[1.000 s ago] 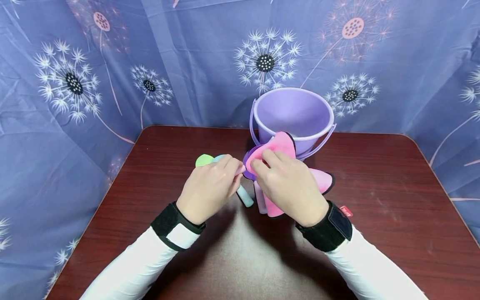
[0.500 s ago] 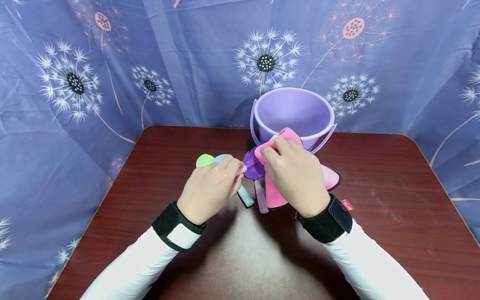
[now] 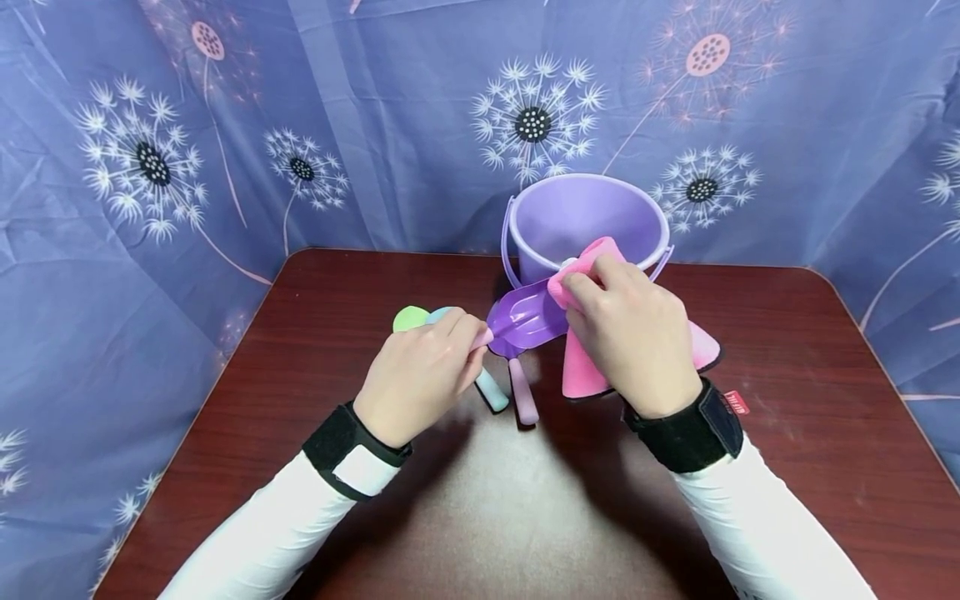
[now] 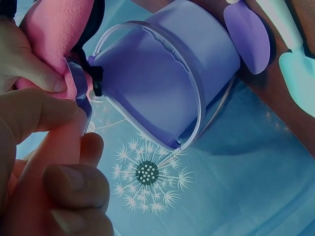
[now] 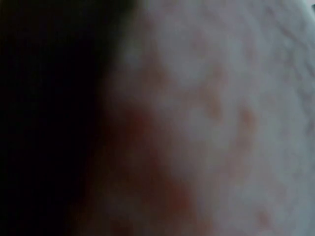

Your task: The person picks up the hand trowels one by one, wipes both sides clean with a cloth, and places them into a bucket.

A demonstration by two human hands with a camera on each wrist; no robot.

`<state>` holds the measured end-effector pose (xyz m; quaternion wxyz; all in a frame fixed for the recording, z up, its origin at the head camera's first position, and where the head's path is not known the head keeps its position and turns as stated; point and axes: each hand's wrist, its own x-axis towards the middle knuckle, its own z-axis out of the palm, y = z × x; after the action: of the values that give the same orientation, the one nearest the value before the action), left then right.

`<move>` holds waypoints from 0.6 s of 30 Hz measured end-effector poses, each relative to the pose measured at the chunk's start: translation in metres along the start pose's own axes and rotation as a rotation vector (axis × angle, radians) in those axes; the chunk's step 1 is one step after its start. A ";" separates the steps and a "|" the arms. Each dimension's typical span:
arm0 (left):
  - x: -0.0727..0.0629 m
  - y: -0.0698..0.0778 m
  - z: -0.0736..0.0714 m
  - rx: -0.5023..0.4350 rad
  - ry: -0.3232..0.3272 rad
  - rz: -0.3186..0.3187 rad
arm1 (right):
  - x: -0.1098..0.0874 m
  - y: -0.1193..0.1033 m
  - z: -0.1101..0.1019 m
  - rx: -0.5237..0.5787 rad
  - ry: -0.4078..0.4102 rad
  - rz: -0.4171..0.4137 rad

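In the head view my left hand (image 3: 423, 375) grips the pink handle of a toy shovel (image 3: 528, 317), its purple blade pointing right. My right hand (image 3: 637, 333) pinches a pink cloth (image 3: 588, 367) with a dark edge, folded over the far end of the blade. From the left wrist, curled fingers wrap the pink handle (image 4: 64, 142), and the cloth (image 4: 54, 29) hangs beyond it. A second purple shovel with a pink handle (image 3: 523, 392) lies under the held blade. The right wrist view is a dark blur.
Right behind the hands stands a purple bucket (image 3: 588, 221), its handle hanging down. Near the left hand lie a tool with a pale teal handle (image 3: 492, 392) and one with a green head (image 3: 410, 318). A patterned curtain (image 3: 420, 125) borders the brown table (image 3: 337, 283).
My right hand has slid the cloth rightward and away along the blade, uncovering most of the purple surface. The left hand stays in place on the handle.
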<state>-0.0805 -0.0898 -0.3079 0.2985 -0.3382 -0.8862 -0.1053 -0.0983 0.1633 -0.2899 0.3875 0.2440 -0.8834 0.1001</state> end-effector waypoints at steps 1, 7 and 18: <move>0.000 0.000 0.000 0.001 0.000 0.003 | 0.000 0.000 0.000 -0.003 -0.004 -0.003; 0.001 0.000 0.001 -0.002 -0.007 0.015 | 0.004 -0.010 0.004 -0.012 -0.015 -0.075; 0.002 0.001 0.002 0.043 -0.017 0.019 | 0.006 -0.037 0.012 0.040 -0.170 -0.265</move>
<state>-0.0821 -0.0868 -0.3085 0.2992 -0.3410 -0.8875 -0.0804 -0.0905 0.1254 -0.2941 0.3160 0.3737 -0.8709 0.0448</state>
